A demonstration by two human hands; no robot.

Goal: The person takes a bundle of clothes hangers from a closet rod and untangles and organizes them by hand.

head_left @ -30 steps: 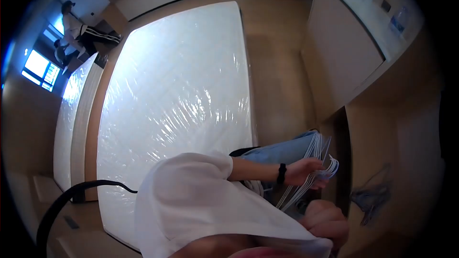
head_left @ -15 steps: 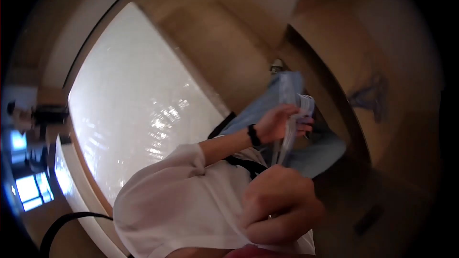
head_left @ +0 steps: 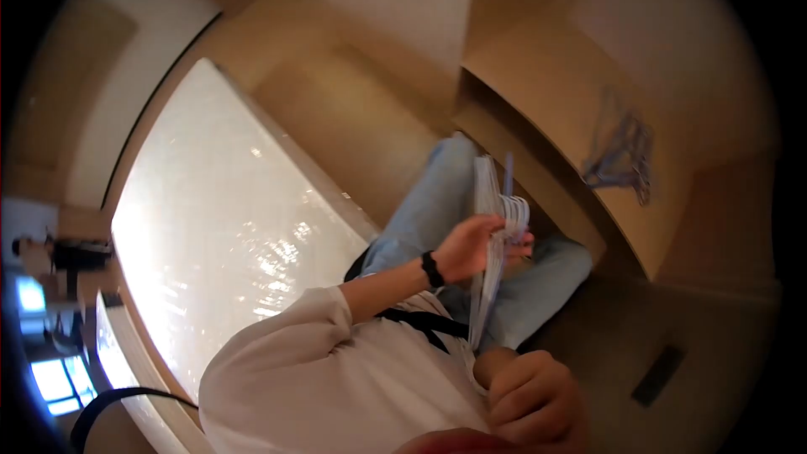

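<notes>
My left hand point(head_left: 481, 248), with a dark band on its wrist, grips a bundle of thin pale clothes hangers point(head_left: 490, 273). Their hooks point(head_left: 515, 214) gather at its fingers, and the bundle stands on end in front of my jeans. Nearer the camera, my right hand point(head_left: 534, 399) is closed, fingers curled in, close by the lower end of the bundle. What it holds, if anything, is hidden. Apart from both hands, a few more greyish-purple hangers point(head_left: 622, 160) lie on a tan wooden surface point(head_left: 555, 92).
A large mattress point(head_left: 202, 202) in shiny plastic wrap lies to the left, with a second wrapped slab point(head_left: 126, 353) beyond it. A person point(head_left: 76, 254) in dark clothes stands at the far left, near a bright window point(head_left: 63, 382). A dark oblong point(head_left: 658, 377) sits at lower right.
My left hand still holds the hangers, now shifted slightly left and down in view. My closed right hand has moved down and right. The view has turned, bringing the loose hangers into clearer sight.
</notes>
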